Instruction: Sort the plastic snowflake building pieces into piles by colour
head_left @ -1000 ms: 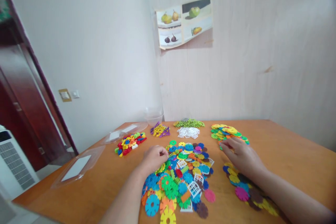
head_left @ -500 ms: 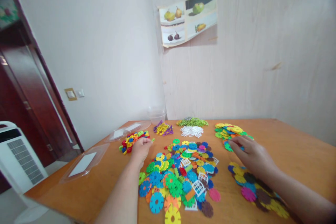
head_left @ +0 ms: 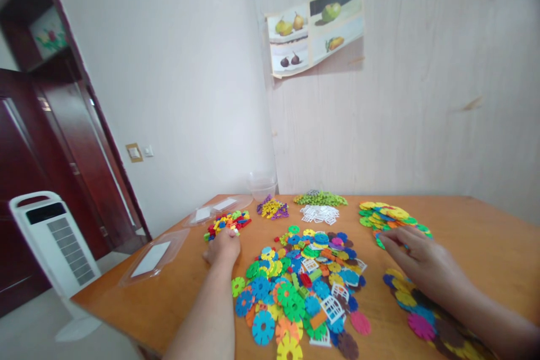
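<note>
My left hand (head_left: 224, 247) is at the near edge of a small pile of toy building bricks (head_left: 228, 218) in red, yellow, blue and green. Its fingers are curled in, and whatever they hold is hidden. Off to the right, my right hand (head_left: 411, 250) hovers in front of a heap of yellow and green notched discs (head_left: 390, 212). Thumb and fingers are drawn together there; I cannot make out anything between them. Between the hands lies a large mixed pile of snowflake discs (head_left: 294, 302), with white window pieces (head_left: 332, 308) and bricks among them.
Behind are purple and yellow pieces (head_left: 272, 208), white pieces (head_left: 319, 214) and green pieces (head_left: 323, 198). A clear tub (head_left: 262, 185) stands by the wall. Plastic lids (head_left: 151, 259) lie left. More discs (head_left: 421, 326) lie under my right forearm. A white appliance (head_left: 57, 253) stands beside the table.
My left hand, which held a small green brick over the table, has moved left and down to the brick pile; the green brick is out of sight. The view has turned slightly left.
</note>
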### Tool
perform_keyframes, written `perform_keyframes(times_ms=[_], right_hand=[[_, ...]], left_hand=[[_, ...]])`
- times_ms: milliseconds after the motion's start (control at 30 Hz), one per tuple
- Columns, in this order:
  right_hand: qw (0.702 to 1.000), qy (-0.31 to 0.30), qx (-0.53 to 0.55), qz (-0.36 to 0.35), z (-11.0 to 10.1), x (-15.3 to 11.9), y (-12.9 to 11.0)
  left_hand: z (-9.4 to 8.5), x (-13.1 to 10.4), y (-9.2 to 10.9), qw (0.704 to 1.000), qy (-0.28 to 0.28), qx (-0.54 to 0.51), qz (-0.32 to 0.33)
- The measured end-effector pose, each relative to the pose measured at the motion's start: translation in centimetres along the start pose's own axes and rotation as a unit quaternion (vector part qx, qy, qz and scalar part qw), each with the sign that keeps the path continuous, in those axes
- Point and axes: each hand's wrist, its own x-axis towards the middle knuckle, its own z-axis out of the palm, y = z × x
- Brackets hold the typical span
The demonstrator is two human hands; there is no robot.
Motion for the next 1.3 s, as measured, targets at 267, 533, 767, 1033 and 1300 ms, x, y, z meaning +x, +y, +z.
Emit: perform_keyframes(times_ms=[267,533,767,1033,1300], right_hand=[[1.000,-0.013,-0.001,0.006,-0.4,-0.2,-1.0],[1.000,-0.012,0.005,0.003,-0.4,-0.2,-1.2],[0.999,-0.036,0.003,0.010,-0.4,-0.2,-1.5],[0.997,-0.054,-0.029,-0.047,-0.4,-0.6,-2.9],[0.990,-0.047,-0.015,-0.132,-0.8,-1.2,-4.9]], left_hand=[[0.4,0.9,-0.6,0.999,0.014,-0.038,0.014],[0.0,0.9,-0.6,0.992,0.009,-0.124,0.024],[0.1,0.6,-0.7,0.990,-0.012,-0.137,0.039],[-0.7,-0.6,0.7,0.988,-0.041,-0.135,0.063],[-2.6,-4.1,2.5,0.940,-0.255,-0.101,0.201]])
